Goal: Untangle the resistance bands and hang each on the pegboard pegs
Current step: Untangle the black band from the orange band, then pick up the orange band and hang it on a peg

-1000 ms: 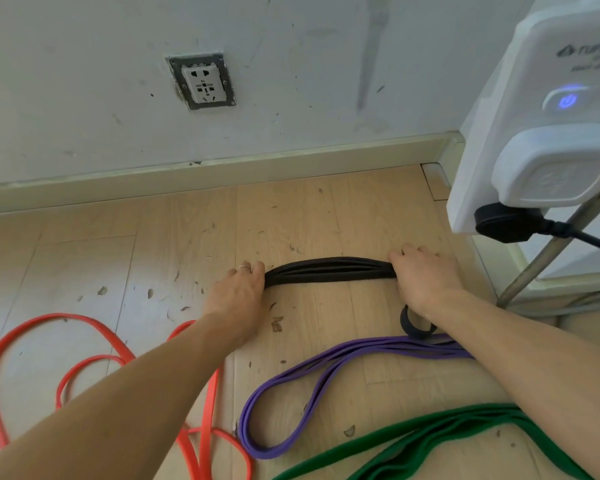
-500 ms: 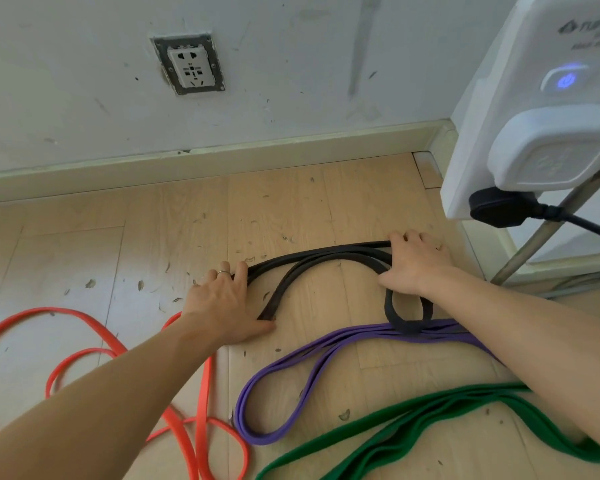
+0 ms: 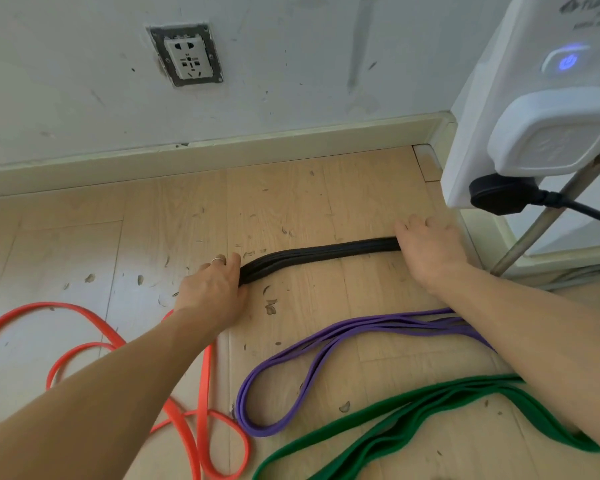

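- I am looking down at a pale wooden floor (image 3: pixel 174 237) where it meets a scuffed white wall (image 3: pixel 291 64) with a cream skirting board (image 3: pixel 222 154).
- My left hand (image 3: pixel 212 289) grips one end of a black resistance band (image 3: pixel 319 254), folded into a bundle of several strands; a ring shows on one finger.
- My right hand (image 3: pixel 426 251) holds the other end of the same bundle, fingers curled over it and pressed toward the floor.
- The black band stretches between my hands in a shallow arc, lying on or just above the floor; I cannot tell which.
- A purple band (image 3: pixel 312 362) lies in long loops on the floor nearer to me, passing under my right forearm.
- A green band (image 3: pixel 413 414), wider and doubled over, lies nearest to me at lower right, also crossed by my right arm.
- An orange-red band (image 3: pixel 201 403) sprawls in loose loops at lower left, partly hidden under my left forearm.
- Small dark flecks of debris (image 3: pixel 271 308) are scattered over the floorboards around the bands.
- A wall socket (image 3: pixel 186 57) with a grey frame sits in the wall above the skirting, left of centre.
- At right, close to my right hand, stands a white appliance (image 3: pixel 499 98) with a glowing blue power button (image 3: pixel 567 61); a black plug (image 3: pixel 499 194) and cable come off it, and a metal rod (image 3: pixel 548 223) leans beneath it.
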Demonstrator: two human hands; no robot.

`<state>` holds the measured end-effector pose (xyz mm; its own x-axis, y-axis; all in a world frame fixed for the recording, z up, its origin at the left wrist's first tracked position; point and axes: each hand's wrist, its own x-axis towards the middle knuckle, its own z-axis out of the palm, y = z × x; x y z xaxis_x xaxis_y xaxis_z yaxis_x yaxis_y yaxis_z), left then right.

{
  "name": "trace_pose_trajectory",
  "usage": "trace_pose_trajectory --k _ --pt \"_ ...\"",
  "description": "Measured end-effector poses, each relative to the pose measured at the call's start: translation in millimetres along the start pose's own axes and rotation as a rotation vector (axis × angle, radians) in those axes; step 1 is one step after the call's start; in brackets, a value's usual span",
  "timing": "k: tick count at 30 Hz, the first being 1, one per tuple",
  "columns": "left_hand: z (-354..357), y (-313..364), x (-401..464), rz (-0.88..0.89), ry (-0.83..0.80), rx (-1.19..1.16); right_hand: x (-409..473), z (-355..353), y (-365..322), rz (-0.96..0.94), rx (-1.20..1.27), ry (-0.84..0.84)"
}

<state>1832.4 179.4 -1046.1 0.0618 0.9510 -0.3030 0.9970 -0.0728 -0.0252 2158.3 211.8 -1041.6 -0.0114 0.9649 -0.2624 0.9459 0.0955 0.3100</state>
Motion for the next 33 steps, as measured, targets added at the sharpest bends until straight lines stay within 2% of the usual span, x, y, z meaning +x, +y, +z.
trace_pose_trajectory --k 4,7,9,13,18,20,23,28,31,33 --pt "4.9 3.9 0.2 -0.026 -0.085 -0.003 3.2 1.5 -6.7 0.051 0.066 -0.09" --pt "1.0 -6.7 -4.3 -0.015 -0.189 -0.099 2.7 -9.4 -17.5 -0.002 0.028 -0.044" --pt "-2.9 -22.9 -11.7 0.005 -0.251 -0.145 -4.7 -20.1 -39.6 -0.102 0.112 0.019" --pt "1.0 -64.1 -39.2 0.017 -0.306 -0.091 -40.2 -54.2 -118.0 -0.343 0.405 0.109" --pt "13.3 -93.7 -69.1 -0.01 -0.292 -0.068 -83.0 -75.4 -201.1 -0.573 0.596 0.093" --pt "20.8 -104.1 -80.4 -0.042 -0.266 -0.047 -95.9 -74.9 -218.6 -0.605 0.612 0.065" --pt "28.8 -120.6 -102.0 -0.056 -0.329 0.008 -111.8 -70.8 -232.0 -0.642 0.598 -0.014" --pt "17.3 -150.8 -138.7 -0.211 -0.345 -0.107 -132.1 -73.7 -242.7 -0.605 0.69 -0.216" --pt "-11.2 -163.5 -160.2 -0.259 -0.319 -0.336 -143.5 -100.0 -245.7 -0.577 0.774 -0.329" --pt "-41.0 -163.4 -177.0 -0.225 -0.284 -0.495 -152.4 -125.8 -244.4 -0.594 0.841 -0.38"
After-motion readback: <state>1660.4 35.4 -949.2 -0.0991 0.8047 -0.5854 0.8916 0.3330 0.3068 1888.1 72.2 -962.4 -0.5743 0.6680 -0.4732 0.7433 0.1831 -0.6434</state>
